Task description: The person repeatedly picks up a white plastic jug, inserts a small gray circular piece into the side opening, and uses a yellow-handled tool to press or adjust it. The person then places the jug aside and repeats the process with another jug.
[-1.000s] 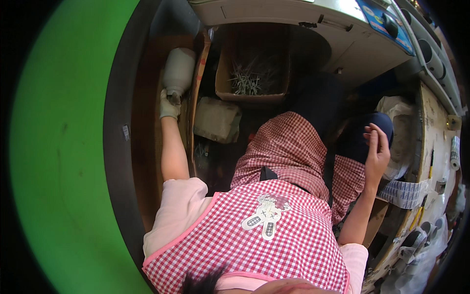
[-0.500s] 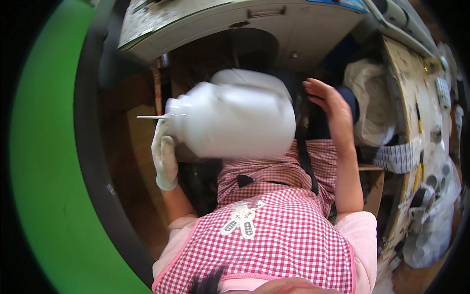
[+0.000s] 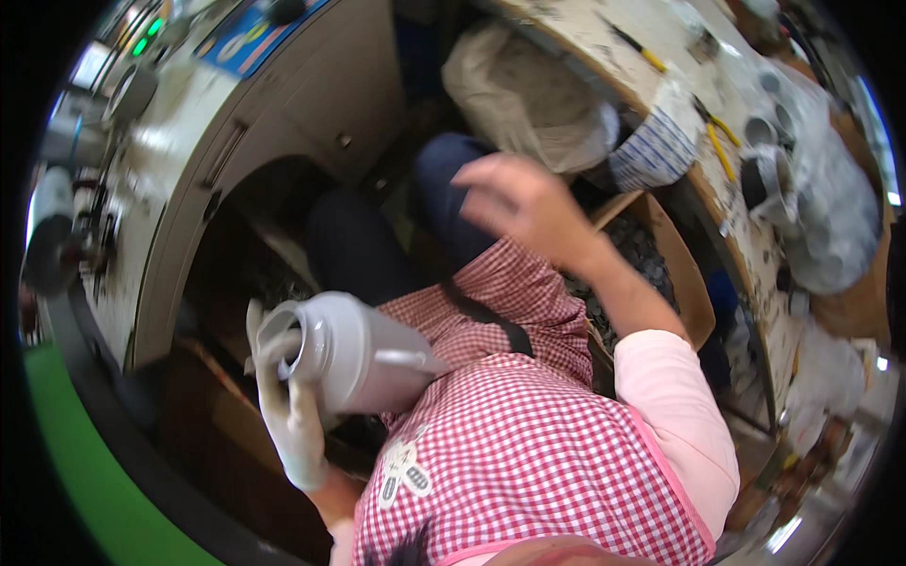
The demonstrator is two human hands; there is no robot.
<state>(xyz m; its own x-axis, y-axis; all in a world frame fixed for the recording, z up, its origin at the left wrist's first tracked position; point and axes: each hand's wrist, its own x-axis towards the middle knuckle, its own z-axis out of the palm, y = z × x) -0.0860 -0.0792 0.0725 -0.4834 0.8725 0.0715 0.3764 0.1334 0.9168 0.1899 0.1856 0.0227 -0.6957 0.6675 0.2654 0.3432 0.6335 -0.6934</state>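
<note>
My left hand [image 3: 291, 415], in a white glove, grips a big white plastic jug [image 3: 377, 351] by its wide neck. Some of its fingers reach into the round mouth, which faces left. The jug lies tilted on its side against my checked apron; whatever it contains is hidden. My bare right hand [image 3: 528, 203] is raised over my knees, a little blurred by motion. Its fingers are stretched out and it holds nothing.
A cardboard box [image 3: 675, 250] of small grey pieces stands right of my lap. Beyond it, a pale sack [image 3: 528, 94] leans by a workbench [image 3: 585, 42] carrying yellow-handled pliers [image 3: 719, 137] and a bag of grey cylinders [image 3: 821, 208]. A cabinet [image 3: 293, 104] stands at the left.
My view has swung to the right. The jug has come down from in front of me to my lap, its mouth turned more toward me. My right hand stays off the jug.
</note>
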